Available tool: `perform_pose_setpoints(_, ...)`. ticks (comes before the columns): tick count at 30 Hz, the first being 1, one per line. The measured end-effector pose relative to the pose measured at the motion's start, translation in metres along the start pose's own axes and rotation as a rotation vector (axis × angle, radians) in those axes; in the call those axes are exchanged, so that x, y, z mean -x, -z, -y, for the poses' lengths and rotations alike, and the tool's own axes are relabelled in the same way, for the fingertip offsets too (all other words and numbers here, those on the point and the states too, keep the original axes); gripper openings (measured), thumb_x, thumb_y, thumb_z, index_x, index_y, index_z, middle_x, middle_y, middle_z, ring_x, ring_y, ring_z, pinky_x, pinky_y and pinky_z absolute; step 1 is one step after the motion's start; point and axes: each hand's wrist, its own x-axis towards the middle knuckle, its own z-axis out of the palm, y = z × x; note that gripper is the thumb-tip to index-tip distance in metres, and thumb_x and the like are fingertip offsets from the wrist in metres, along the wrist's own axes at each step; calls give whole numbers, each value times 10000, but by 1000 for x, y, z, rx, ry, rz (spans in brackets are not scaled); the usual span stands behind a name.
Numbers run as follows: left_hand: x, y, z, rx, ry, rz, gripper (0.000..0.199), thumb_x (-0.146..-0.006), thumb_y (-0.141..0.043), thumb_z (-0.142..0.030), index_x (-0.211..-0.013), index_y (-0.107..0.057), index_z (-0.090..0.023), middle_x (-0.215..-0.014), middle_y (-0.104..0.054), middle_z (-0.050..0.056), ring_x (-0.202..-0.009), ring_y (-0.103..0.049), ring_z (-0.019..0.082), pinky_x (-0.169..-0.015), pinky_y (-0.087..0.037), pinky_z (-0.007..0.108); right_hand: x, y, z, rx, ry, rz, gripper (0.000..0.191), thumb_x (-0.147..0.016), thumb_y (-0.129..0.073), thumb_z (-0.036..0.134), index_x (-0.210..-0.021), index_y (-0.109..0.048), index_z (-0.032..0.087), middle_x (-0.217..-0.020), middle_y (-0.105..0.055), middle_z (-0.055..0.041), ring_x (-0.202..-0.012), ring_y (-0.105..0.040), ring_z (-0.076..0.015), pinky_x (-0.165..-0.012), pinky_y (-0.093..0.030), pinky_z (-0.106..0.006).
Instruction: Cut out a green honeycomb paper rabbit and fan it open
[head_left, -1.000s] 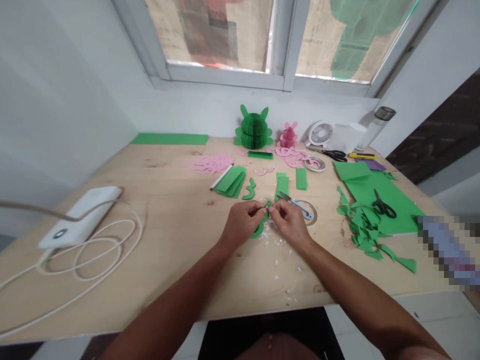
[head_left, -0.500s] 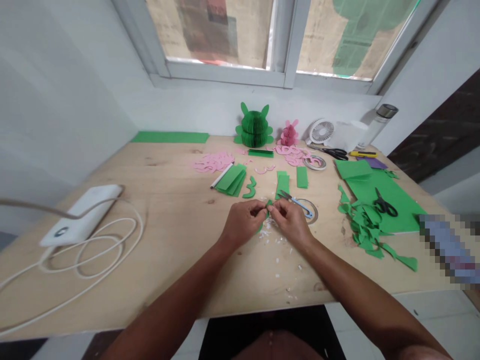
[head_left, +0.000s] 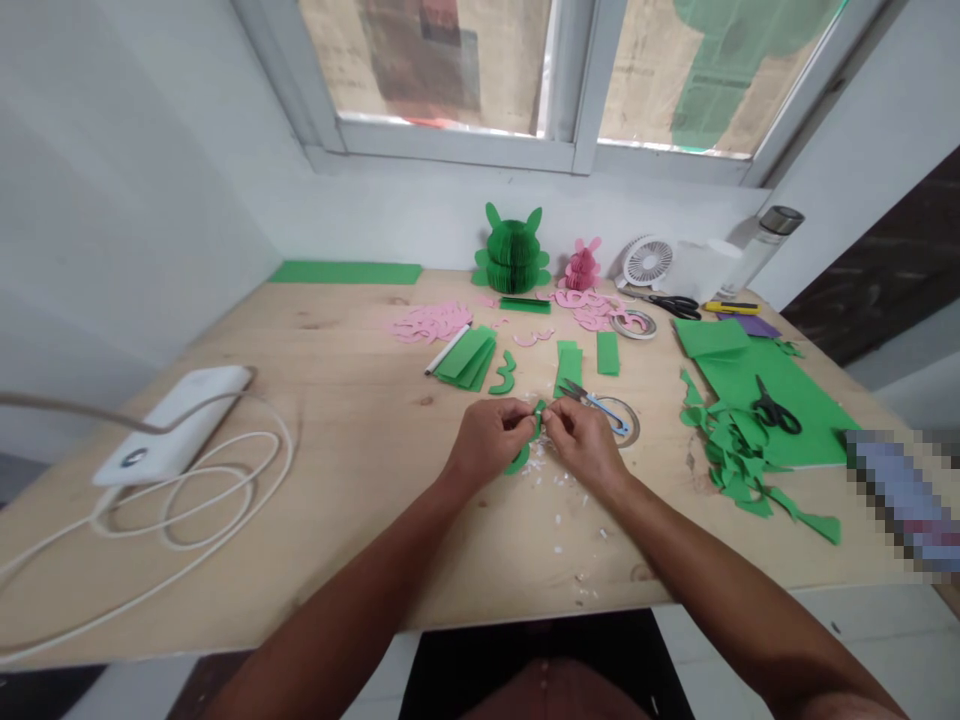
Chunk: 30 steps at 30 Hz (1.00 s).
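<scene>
Near the middle of the table, a small curved green paper piece point(head_left: 517, 459) hangs between my hands. My left hand point(head_left: 493, 436) pinches its upper part from the left. On the right, my right hand point(head_left: 583, 437) has its fingertips pressed together at the same piece's edge. Small white paper bits point(head_left: 537, 465) lie below the fingers. Blue-handled snips point(head_left: 609, 412) rest beside my right hand, over a tape roll point(head_left: 634, 424). A wavy green cutout point(head_left: 503, 374) and folded green strips point(head_left: 568, 366) lie just beyond.
A white power bank point(head_left: 172, 425) with coiled cable is at left. Green scraps point(head_left: 731, 450) and black scissors point(head_left: 775, 408) on green sheets are at right. Behind stand a green paper figure point(head_left: 513, 255), a pink one point(head_left: 582, 267), a fan point(head_left: 648, 262) and a bottle point(head_left: 765, 245).
The view has shifted slightly. More of the green piece shows between my hands, and my right fingertips have moved slightly away from my left ones.
</scene>
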Motion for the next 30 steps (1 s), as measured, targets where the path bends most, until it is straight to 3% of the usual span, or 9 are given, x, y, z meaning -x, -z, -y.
perform_pose_setpoints(4,-1,-1,5,28,28,-12,179,-693,-535,-238,-639,-672,-136,-565,-608,-10,-542,-528,111,-485,-383,181,2,1,2,101,53,-116,206,-825,-517,289,-644,-546,196,-556,-534,17,-513,-481,-126,-526,-338,-240)
perform_pose_setpoints(7,-2,-1,5,11,46,-22,189,-688,-531,-242,-623,-670,-131,-552,-590,-14,-533,-515,105,-476,-366,177,3,1,3,138,196,-213,129,-830,-518,236,-733,-589,188,-638,-590,-14,-595,-533,-143,-594,-397,-251)
perform_pose_setpoints(11,-2,0,3,-9,47,-6,205,-694,-519,-241,-622,-674,-127,-552,-589,-14,-550,-518,108,-496,-372,177,2,-1,0,186,351,-201,124,-855,-503,189,-795,-611,179,-719,-628,-46,-680,-563,-163,-660,-441,-274)
perform_pose_setpoints(24,2,-2,-3,-147,13,-8,166,-693,-527,-204,-625,-672,-158,-550,-619,-15,-562,-533,114,-527,-373,189,3,-2,-2,343,379,-215,189,-885,-485,204,-769,-631,176,-715,-643,-51,-682,-575,-177,-659,-433,-285)
perform_pose_setpoints(30,2,-4,-1,-18,59,-20,146,-674,-549,-208,-607,-670,-161,-542,-618,-14,-556,-539,118,-509,-380,187,3,-3,0,283,330,-221,175,-866,-484,196,-758,-620,178,-706,-642,-45,-682,-577,-171,-670,-431,-279)
